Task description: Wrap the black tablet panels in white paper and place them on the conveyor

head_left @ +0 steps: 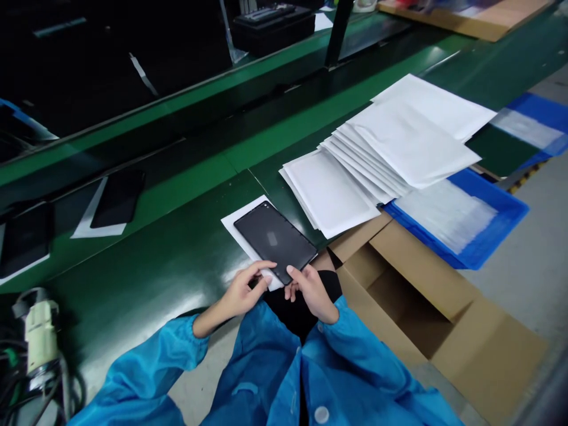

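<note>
Much of the far side is sitting in deep shadow: beyond the green conveyor belt [177, 195] only dark shapes are showing, and the black box [273, 23] near the top is too dim to read. At the left edge, two dark flat slabs on white sheets [109, 204] are lying on the belt, one of them running out of view. A cream-coloured power tool with black cables [39, 331] is partly cut off in the lower left corner.

Close to the person, a thin matte-black rectangular tablet back cover [275, 239] is lying flat on a small white sheet [235, 228] at the near edge of the belt. The left hand [242, 290] is resting its thumb and forefinger on the near corner of the sheet and cover, fingers loosely curled, pinching lightly at the edge rather than gripping. The right hand [313, 290] is touching the cover's near short edge with its fingertips, fingers extended and relaxed, holding nothing. Both arms are wearing bright blue smock sleeves [146, 367].

A small pale patch is sitting in the middle of the cover, but any writing on it is too small to make out.

To the right, a fanned stack of white padded envelopes [381, 154] is overlapping a blue plastic tray [488, 236], and an open brown cardboard box [426, 296] is standing just beside the person's knees.
</note>
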A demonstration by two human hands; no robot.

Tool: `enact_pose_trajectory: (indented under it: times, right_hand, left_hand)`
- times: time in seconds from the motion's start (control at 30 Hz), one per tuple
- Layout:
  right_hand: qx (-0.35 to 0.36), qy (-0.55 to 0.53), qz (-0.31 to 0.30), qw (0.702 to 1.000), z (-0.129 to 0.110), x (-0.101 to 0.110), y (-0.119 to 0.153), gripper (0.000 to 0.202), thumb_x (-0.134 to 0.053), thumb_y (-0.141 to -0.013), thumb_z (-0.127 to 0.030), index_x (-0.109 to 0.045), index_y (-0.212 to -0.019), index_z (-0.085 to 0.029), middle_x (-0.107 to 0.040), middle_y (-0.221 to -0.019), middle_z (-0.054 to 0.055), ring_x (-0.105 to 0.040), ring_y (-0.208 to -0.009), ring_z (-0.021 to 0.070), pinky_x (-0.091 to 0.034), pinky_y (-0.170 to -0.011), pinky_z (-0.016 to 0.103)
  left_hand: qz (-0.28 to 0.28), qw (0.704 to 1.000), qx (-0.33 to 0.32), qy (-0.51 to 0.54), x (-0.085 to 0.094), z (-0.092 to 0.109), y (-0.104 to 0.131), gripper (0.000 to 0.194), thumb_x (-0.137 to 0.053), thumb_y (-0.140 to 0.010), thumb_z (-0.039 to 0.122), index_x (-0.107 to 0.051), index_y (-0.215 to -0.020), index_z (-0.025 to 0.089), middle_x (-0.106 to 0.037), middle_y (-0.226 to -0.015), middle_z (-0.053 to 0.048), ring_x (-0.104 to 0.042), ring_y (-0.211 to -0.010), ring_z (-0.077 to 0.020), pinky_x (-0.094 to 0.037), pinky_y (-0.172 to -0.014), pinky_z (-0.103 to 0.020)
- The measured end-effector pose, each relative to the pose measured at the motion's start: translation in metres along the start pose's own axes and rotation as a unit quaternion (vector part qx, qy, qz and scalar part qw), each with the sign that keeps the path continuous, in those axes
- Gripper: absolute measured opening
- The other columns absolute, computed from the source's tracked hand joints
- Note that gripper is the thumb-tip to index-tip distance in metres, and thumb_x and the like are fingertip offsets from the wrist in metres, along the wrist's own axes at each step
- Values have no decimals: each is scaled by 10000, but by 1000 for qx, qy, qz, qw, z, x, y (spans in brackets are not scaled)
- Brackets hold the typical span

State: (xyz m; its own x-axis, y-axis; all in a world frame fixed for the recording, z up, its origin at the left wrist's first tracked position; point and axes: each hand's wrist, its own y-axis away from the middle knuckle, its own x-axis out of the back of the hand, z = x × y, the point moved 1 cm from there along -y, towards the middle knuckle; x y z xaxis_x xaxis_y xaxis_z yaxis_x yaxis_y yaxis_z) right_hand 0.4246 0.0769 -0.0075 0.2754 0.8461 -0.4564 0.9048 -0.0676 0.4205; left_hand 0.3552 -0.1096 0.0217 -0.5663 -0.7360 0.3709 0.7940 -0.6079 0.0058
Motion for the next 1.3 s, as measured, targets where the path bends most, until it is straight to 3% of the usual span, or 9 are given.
enact_pose_trajectory:
  times: [0.17,0.3,0.4,0.63,0.73,0.87,1.0,1.17,1.3]
  right_hand:
    - [33,-15,72,997,-6,17,4,438,-865,-797,-574,-635,-858,-206,-755,-677,20,-685,-471,172,-494,-403,241]
    - [46,-11,106,993,-4,39,8,425,-886,-769,-555,-650,-828,-207,-725,-630,4,-672,-467,182,-493,-411,271]
    - [37,-13,110,993,-2,50,11,437,-874,-766,-588,-660,-844,-214,-690,-600,-15,-666,-486,193,-500,-429,291]
    - [22,-48,97,994,-3,54,13,427,-777,-806,-596,-675,-979,-219,-728,-711,25,-750,-690,265,-533,-484,320]
    - [28,-54,88,994,-4,55,12,399,-736,-812,-552,-673,-1026,-221,-744,-766,33,-764,-741,280,-582,-548,355]
    - [45,-57,82,994,-2,57,11,344,-714,-791,-506,-670,-1000,-237,-737,-745,17,-760,-720,269,-544,-507,322]
    - [48,-59,87,993,-1,56,11,315,-713,-760,-473,-678,-977,-247,-722,-701,5,-750,-687,268,-536,-499,324]
    - [54,-65,110,990,1,52,14,266,-721,-743,-464,-668,-892,-250,-735,-727,26,-770,-792,305,-621,-646,413]
    - [66,-45,105,991,7,48,23,254,-739,-770,-472,-684,-892,-256,-731,-717,27,-765,-812,316,-625,-686,447]
  left_hand:
    - [108,992,21,-69,36,-9,-2,217,-605,-931,351,-760,-912,201,-660,-653,1,-540,-513,-132,-428,-541,-233]
    - [133,969,52,-204,80,-15,-1,275,-591,-877,320,-817,-997,220,-602,-559,22,-496,-451,-152,-403,-518,-253]
    - [133,946,58,-290,97,-15,6,304,-605,-889,352,-835,-1044,230,-637,-583,5,-521,-452,-171,-416,-529,-270]
    - [154,865,6,-478,84,2,22,354,-640,-964,511,-815,-1115,243,-674,-825,-84,-644,-679,-243,-395,-515,-284]
    - [129,850,-38,-510,79,11,20,390,-673,-946,482,-776,-1236,242,-673,-1062,-148,-655,-870,-300,-530,-666,-365]
    - [29,856,-103,-505,76,12,11,322,-642,-974,359,-753,-1259,261,-653,-1348,-192,-610,-1175,-395,-555,-952,-555]
    - [-76,876,-141,-455,70,4,1,325,-470,-1058,247,-732,-1248,232,-706,-1274,-140,-648,-1206,-307,-580,-1033,-468]
    - [-76,865,-124,-481,63,4,1,347,-447,-1039,163,-721,-1251,191,-741,-1200,-148,-700,-1080,-279,-635,-871,-377]
    - [-73,902,-89,-416,60,12,-1,369,-476,-1002,135,-703,-1287,194,-756,-1173,-140,-716,-1046,-271,-625,-889,-374]
